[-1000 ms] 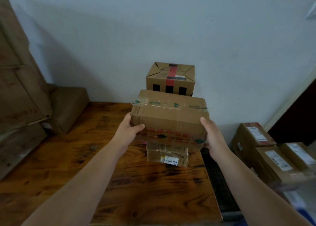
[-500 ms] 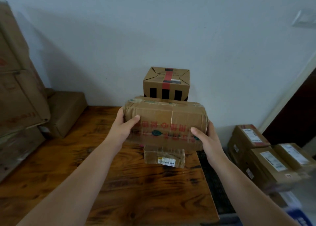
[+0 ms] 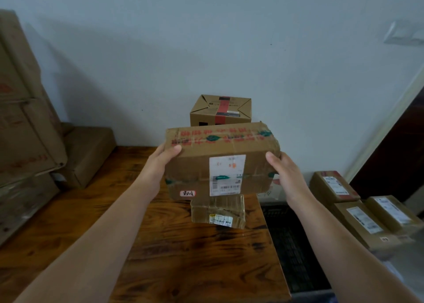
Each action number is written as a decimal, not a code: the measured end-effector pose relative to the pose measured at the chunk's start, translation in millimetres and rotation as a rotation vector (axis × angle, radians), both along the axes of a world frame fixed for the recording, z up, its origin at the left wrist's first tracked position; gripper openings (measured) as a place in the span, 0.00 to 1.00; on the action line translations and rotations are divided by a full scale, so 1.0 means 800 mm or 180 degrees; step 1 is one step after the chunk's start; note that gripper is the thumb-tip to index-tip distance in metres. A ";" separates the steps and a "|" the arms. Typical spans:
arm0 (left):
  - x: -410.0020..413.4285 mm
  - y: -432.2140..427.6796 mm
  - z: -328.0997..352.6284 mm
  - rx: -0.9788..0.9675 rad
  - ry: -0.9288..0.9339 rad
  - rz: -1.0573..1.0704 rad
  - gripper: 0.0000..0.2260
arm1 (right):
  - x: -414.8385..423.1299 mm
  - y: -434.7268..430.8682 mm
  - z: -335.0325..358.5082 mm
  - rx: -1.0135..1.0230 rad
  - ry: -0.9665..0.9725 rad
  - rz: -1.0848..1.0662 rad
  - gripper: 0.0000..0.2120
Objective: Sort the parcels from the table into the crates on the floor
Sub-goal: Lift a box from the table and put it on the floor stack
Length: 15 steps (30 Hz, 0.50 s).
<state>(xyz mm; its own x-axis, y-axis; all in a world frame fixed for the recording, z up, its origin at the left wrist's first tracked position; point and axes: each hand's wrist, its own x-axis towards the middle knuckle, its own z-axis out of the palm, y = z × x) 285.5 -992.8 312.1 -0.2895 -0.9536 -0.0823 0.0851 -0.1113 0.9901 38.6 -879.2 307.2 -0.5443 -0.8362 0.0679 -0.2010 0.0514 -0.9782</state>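
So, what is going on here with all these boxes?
A person holds a taped cardboard parcel above the wooden table, the left hand and right hand gripping its two ends, its white shipping label facing the camera. A smaller parcel lies on the table below it; a red-striped box stands behind. A black crate and more labelled parcels are at the right.

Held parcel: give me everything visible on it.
The held parcel is an oblong brown cardboard box, creased and dented. Tape printed with red characters and green marks runs along its top face and across the front. A white shipping label with barcodes sits on the face toward the camera; a small red-bordered handwritten sticker is at the lower left corner. It is held in the air above the table. The left hand grips its left end, the right hand its right end.
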 end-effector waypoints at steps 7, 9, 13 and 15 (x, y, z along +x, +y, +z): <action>-0.011 -0.010 0.009 0.0908 0.0527 0.0864 0.14 | -0.001 0.001 -0.015 -0.0155 -0.0118 0.0262 0.21; -0.010 -0.014 0.011 0.1000 0.0636 0.0785 0.15 | 0.000 0.005 -0.016 -0.0240 -0.0170 0.0521 0.22; -0.010 -0.017 0.011 0.0974 0.0713 0.0734 0.13 | -0.005 0.005 -0.019 -0.0263 -0.0328 0.0795 0.25; -0.009 -0.018 0.010 0.0852 0.0715 0.0656 0.09 | -0.008 0.003 -0.023 -0.0249 -0.0403 0.0695 0.28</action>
